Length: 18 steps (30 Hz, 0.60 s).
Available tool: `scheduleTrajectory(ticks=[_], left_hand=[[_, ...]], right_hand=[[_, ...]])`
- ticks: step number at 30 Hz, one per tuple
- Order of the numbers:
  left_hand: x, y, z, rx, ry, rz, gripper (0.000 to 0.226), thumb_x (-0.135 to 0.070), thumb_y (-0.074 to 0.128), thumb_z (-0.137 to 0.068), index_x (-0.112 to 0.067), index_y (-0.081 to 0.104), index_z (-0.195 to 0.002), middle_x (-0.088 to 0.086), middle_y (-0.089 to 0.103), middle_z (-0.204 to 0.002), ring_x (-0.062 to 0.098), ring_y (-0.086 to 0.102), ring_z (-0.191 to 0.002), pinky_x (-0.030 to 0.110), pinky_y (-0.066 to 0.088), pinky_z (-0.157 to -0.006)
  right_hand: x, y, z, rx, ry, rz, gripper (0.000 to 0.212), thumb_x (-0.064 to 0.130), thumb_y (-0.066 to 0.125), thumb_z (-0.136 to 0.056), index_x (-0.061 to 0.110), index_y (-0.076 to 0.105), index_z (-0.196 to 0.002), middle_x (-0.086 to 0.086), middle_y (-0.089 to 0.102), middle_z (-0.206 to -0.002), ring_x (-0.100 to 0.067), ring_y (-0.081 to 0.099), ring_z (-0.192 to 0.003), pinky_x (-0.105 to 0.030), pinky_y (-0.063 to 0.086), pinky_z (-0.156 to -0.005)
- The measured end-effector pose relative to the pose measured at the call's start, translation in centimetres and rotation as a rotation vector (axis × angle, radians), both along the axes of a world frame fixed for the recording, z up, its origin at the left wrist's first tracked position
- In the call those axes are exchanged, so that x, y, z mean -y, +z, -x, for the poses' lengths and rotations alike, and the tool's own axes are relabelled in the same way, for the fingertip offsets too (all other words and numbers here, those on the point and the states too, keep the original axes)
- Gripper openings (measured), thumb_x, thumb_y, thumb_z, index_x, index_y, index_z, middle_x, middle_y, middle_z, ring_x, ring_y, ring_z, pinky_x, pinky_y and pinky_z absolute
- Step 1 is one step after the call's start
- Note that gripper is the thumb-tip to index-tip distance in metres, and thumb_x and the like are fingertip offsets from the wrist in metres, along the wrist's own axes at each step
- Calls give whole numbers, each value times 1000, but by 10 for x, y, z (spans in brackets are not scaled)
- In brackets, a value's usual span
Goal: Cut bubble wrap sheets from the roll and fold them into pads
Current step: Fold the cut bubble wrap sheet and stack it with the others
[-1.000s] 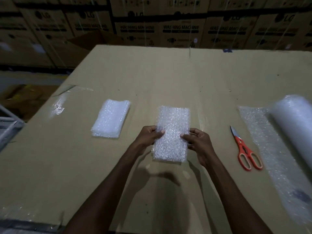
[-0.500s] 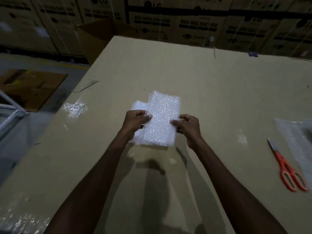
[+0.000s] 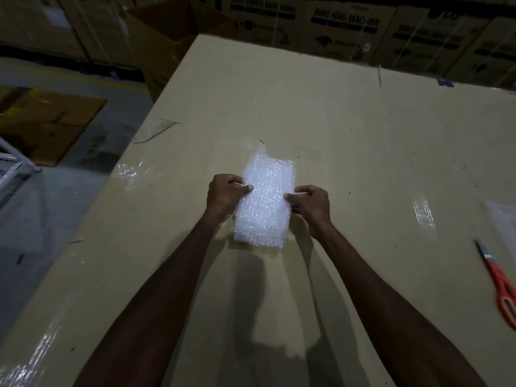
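Change since 0.5 s ago: both hands and the folded pad have shifted toward the left edge of the cardboard worktop, and the pad now covers the earlier stack that showed beside the left hand; only a sliver of it peeks out past the pad's far-left corner.

1. Cardboard worktop (image 3: pixel 349 129), under both hands. Tape glints left of the left hand and right of the right hand.
2. Washing-machine cartons (image 3: pixel 346 20), well beyond the hands; 1 open box (image 3: pixel 167 37) far-left of them.
3. Folded pad (image 3: pixel 265 199), between the hands, long edge running away from the person. Judged as being lined up over the stack for setting down square.
4. Left hand (image 3: pixel 224 195), pinching the pad's left edge, thumb on top.
5. Right hand (image 3: pixel 310 205), pinching the right edge likewise; the 2-sided hold keeps the folds from springing open.
6. Scissors (image 3: pixel 499 283), well right of the right hand, untouched.
7. Bubble wrap sheet (image 3: pixel 502 219), at the far right, cut off by the frame; the roll itself is out of view.

Nothing obstructs the drop.
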<state>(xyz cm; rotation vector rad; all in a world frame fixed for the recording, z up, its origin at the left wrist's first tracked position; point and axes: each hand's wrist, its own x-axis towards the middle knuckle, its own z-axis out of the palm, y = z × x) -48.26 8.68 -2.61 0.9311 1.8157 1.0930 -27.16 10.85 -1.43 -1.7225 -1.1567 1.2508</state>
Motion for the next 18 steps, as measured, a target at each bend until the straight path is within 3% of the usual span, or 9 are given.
scheduleTrajectory(ticks=[4, 6, 8, 9, 11, 14, 16, 18], left_hand=[[-1, -7, 0, -25, -49, 4, 25, -27, 90, -72, -20, 73, -88, -1, 72, -80, 17, 68, -72, 38, 58, -69], [0, -6, -1, -86, -63, -16, 35, -28, 88, -74, -15, 73, -102, -4, 69, -83, 15, 65, -75, 32, 54, -70], [4, -4, -1, -229, -62, -70, 44, -31, 85, -79, -14, 70, -116, -5, 68, -98, 13, 64, -87, 29, 50, -78], [7, -5, -1, -325, -80, -120, 46, -32, 80, -84, -13, 66, -123, -3, 67, -111, 15, 63, -97, 30, 49, -85], [11, -9, -2, -511, -199, -239, 47, -31, 67, -95, -12, 57, -137, 5, 55, -140, 22, 54, -126, 35, 43, -102], [9, -16, -9, -678, -469, -245, 50, -28, 47, -106, -13, 38, -152, 5, 23, -165, 25, 13, -154, 46, 16, -121], [6, -25, -12, -786, -583, -190, 52, -32, 35, -109, -15, 29, -157, 0, 11, -168, 23, 0, -155, 51, 5, -122], [7, -36, -10, -873, -639, -131, 57, -43, 21, -107, -17, 25, -158, -3, 8, -168, 22, -2, -155, 55, 5, -122]], right_hand=[[4, -7, 3, 129, 32, -39, 37, 20, 90, -71, 13, 70, -101, -7, 75, -86, -25, 75, -74, -50, 62, -77], [8, -5, 3, 191, 39, -67, 42, 24, 90, -74, 11, 69, -108, -2, 73, -92, -18, 71, -74, -34, 62, -71], [10, 1, 4, 277, 29, -128, 42, 25, 86, -80, 11, 66, -115, 0, 70, -101, -11, 66, -76, -11, 50, -58], [10, 3, 5, 320, 20, -187, 44, 26, 84, -82, 10, 66, -119, -2, 69, -106, -13, 66, -82, -10, 47, -61], [10, 3, 9, 393, 46, -336, 47, 26, 80, -85, 8, 63, -126, -5, 68, -118, -21, 67, -101, -24, 51, -82], [13, -1, 23, 522, 243, -450, 52, 27, 68, -97, 2, 53, -141, -15, 56, -144, -29, 55, -129, -36, 41, -106], [16, -8, 32, 632, 442, -407, 62, 33, 51, -106, 1, 32, -156, -16, 28, -165, -29, 26, -152, -39, 22, -122], [18, -24, 34, 749, 587, -352, 67, 42, 34, -109, 7, 11, -162, -11, 1, -171, -24, -1, -158, -43, 4, -127]])
